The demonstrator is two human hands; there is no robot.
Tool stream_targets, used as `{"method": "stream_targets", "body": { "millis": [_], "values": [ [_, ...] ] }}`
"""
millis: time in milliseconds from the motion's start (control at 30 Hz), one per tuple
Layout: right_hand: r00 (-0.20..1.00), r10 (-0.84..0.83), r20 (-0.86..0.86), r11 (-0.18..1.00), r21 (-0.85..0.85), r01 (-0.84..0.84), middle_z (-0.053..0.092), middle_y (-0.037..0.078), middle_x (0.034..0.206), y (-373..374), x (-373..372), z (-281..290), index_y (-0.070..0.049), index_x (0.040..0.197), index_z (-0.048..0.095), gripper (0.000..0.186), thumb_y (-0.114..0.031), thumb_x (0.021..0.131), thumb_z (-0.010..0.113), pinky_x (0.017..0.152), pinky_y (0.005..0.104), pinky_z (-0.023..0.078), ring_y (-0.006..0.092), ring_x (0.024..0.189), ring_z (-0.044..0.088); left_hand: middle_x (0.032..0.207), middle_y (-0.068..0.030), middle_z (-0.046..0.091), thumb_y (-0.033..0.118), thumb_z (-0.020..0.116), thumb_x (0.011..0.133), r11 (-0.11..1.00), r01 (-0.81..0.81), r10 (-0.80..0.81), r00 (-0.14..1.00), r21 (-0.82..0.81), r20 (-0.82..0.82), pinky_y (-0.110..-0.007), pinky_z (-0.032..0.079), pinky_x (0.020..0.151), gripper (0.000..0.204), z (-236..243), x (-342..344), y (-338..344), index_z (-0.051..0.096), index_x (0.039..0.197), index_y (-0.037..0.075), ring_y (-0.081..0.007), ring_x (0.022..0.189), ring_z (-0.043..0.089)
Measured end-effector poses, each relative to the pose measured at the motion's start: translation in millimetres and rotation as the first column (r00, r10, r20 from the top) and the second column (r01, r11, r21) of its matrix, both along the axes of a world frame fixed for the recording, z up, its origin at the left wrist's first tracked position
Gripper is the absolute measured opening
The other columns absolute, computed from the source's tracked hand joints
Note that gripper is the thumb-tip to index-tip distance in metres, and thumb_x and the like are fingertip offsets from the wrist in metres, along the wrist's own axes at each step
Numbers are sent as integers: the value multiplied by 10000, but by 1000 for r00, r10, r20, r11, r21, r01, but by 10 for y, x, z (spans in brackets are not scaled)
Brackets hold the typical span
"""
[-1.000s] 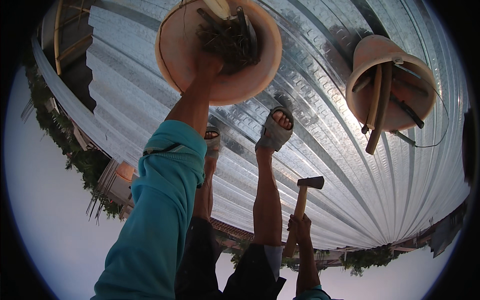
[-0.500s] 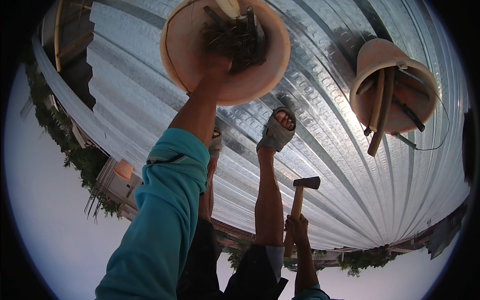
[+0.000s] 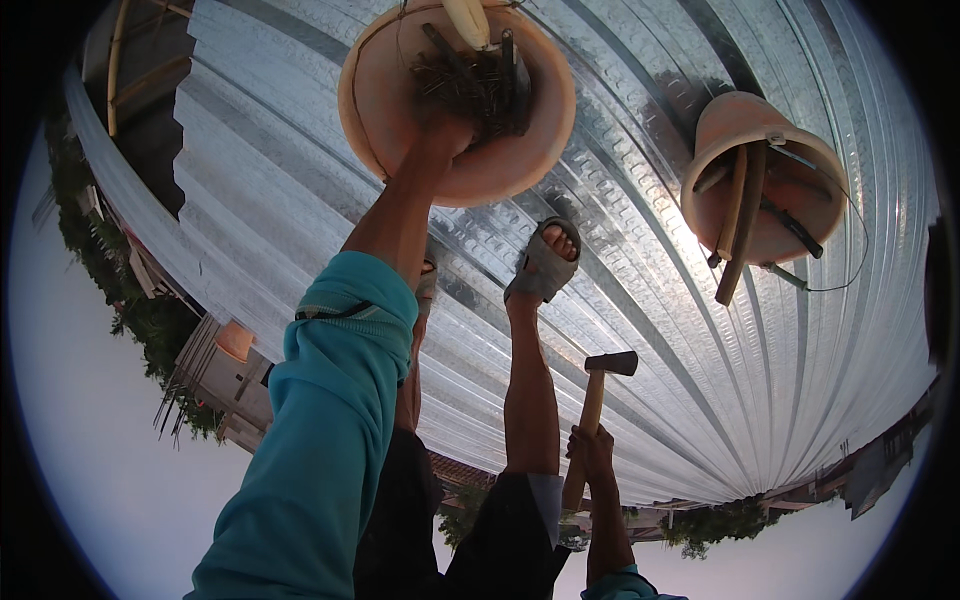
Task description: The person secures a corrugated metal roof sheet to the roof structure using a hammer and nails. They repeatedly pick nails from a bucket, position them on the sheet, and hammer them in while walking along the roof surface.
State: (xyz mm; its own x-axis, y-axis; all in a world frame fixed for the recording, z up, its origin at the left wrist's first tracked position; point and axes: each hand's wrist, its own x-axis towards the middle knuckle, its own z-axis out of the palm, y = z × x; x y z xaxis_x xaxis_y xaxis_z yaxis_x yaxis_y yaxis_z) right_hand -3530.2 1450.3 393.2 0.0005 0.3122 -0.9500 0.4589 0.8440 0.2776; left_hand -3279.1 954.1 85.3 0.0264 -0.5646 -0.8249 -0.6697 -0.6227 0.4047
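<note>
My left hand (image 3: 445, 135) reaches down into an orange-brown plastic bucket (image 3: 548, 120). Its fingers are blurred and hidden against a dark heap of thin pieces that look like nails (image 3: 480, 85). A pale handle (image 3: 466, 22) and dark metal bars or tools lie in the same bucket, beside the heap. Lower down, my right hand (image 3: 596, 455) is wrapped round the wooden handle of a hammer (image 3: 592, 398). The hammer's dark head points up, away from the hand, above the metal sheets.
Shiny corrugated metal sheets (image 3: 640, 290) spread under my sandalled feet (image 3: 548, 262). At the right lies a second bucket (image 3: 692, 195), tipped over, with wooden handles (image 3: 742, 225) sticking out and a wire loop. The sheets' jagged edge is at the left, with a dark gap and poles (image 3: 118, 80) beyond.
Both buckets sit slightly further left in the picture. My left hand stays inside the near bucket, at the heap. The hammer remains in my right hand, almost unmoved.
</note>
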Motion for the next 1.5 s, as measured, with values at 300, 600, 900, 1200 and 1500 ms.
{"method": "stream_targets", "body": {
  "millis": [300, 600, 900, 1200, 1500],
  "values": [
    [998, 65, -2, 995, -74, -65, 599, 48, 706, -140, -148, 232, -2, 1005, 599, 159, -87, 908, 692, 480, 313, 524, 153, 551, 604, 1278, -239, 637, 98, 746, 772, 994, -9, 13, 999, -105, 37, -409, 501, 1000, 698, 1093, -88, 64, 456, 1396, -18, -374, 1181, 626],
    [902, 407, -144, 887, -176, -428, 572, 62, 608, -1263, -260, 962, -6, 835, 566, 175, -93, 897, 705, 424, 333, 501, 167, 476, 576, 902, -209, 673, 216, 633, 832, 955, 248, -281, 929, -160, -239, -461, 513, 842, 234, 2902, -233, 666, 735, 885, 13, -392, 914, 665],
    [773, 523, -359, 548, -552, -628, 713, 128, 850, -2721, 31, 2100, 27, 1011, 561, 262, -15, 825, 739, 550, 308, 579, 204, 653, 700, 751, -104, 659, 194, 660, 817, 641, 513, -661, 747, -570, -71, -454, 528, 604, 104, 4330, 40, 2252, 656, 771, 101, -293, 752, 695],
    [586, 657, -474, 184, -653, -734, 706, 154, 847, -3154, 1773, 3143, 45, 1051, 532, 328, 51, 781, 718, 607, 329, 605, 243, 701, 735, 764, -142, 650, 212, 660, 804, 797, 228, -304, 952, -559, -44, -435, 550, 655, 162, 5215, 1115, 2433, 681, 779, 53, -323, 758, 701],
    [346, 820, -455, -161, -764, -624, 707, 126, 845, -3449, 3996, 4185, 52, 1002, 584, 286, -14, 769, 737, 625, 326, 576, 197, 683, 705, 966, -191, 636, 150, 699, 800, 810, 177, -273, 957, -559, -93, -445, 580, 752, 178, 7264, 3620, 2595, 688, 872, -13, -372, 896, 699]
  ]
}}
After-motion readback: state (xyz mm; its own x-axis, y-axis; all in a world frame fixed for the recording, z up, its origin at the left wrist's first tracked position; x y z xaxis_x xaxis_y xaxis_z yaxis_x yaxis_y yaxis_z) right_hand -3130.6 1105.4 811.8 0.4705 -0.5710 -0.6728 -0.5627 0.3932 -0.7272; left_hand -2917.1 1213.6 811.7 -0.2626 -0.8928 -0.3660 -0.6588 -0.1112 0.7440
